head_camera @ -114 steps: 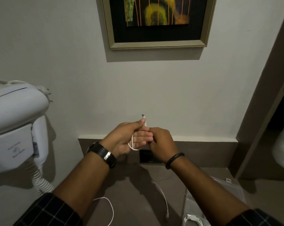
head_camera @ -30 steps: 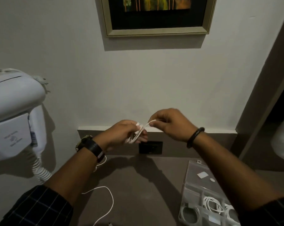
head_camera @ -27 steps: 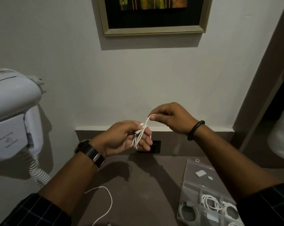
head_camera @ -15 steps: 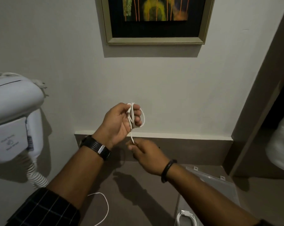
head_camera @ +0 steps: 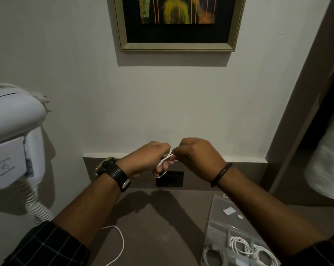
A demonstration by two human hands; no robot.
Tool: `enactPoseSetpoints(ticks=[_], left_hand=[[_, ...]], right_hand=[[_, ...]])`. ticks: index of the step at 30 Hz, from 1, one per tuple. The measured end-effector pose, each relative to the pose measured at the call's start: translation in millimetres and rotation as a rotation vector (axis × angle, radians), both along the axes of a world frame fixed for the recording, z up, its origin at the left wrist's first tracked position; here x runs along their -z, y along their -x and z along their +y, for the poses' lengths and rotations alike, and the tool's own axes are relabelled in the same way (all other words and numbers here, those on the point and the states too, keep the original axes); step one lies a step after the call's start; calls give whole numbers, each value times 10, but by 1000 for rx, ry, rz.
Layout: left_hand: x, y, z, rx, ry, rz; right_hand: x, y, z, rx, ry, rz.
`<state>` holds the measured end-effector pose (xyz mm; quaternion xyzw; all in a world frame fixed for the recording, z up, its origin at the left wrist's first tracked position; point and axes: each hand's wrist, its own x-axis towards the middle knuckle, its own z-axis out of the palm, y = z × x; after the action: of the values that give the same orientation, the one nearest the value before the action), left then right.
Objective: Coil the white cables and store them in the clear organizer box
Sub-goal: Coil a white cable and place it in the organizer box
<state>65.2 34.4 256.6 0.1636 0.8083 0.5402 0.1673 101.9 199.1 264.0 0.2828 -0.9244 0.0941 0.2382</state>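
— Brown counter under a pale wall; what do the fingers hold?
— Both pinch a small white cable coil: left hand grips the bundle, right hand nips its upper strand.
— Its long axis?
— Slanted, upper end toward the right hand, above the counter. The clear organizer box sits lower right, coils inside.

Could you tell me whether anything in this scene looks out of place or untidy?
Only one thing: a loose cable lies uncoiled on the counter, outside the organizer box, whose compartments already hold coiled cables. Nothing looks spilled or damaged.
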Motion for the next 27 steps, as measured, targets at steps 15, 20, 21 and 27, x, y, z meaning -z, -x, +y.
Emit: enactPoseSetpoints(ticks=[15,20,21,27], left_hand=[[28,57,90,141,-291,-427],[10,28,111,298,-225,-454],[12,20,112,298,-214,-419],[97,-84,172,210,20,66]], right_hand=[[390,-90,-27,-42,944,-352],[461,-113,49,-158,1169,-472],[478,-113,56,-152,1166,-470],[503,-110,110,36,839,-269]])
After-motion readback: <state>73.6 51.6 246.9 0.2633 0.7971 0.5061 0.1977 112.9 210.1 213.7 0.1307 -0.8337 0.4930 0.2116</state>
